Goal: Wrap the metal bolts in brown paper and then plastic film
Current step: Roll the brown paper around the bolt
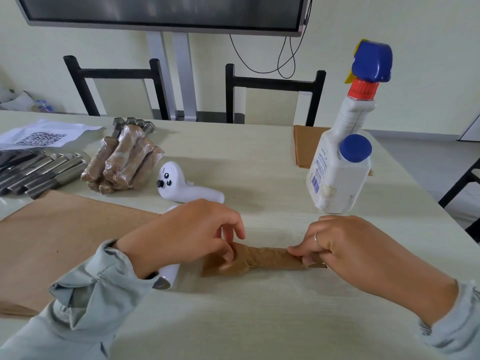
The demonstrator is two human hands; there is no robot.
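A bolt rolled in brown paper [265, 259] lies crosswise on the table [259, 165] in front of me. My left hand [192, 232] pinches its left end, where loose paper sticks out. My right hand [348, 245] pinches the right end. A sheet of clear plastic film [272, 287] seems to lie under the roll. A white roll [168, 275] shows partly under my left wrist. Bare metal bolts [39, 172] lie at the far left. A pile of wrapped bolts [122, 162] sits beside them. Brown paper sheets [59, 242] lie at the left.
A white spray bottle [345, 141] with a blue trigger stands at the right, over more brown paper [304, 146]. A white hand controller [181, 185] lies mid-table. A white bag with a QR code [44, 136] lies far left. Two black chairs [272, 92] stand behind the table.
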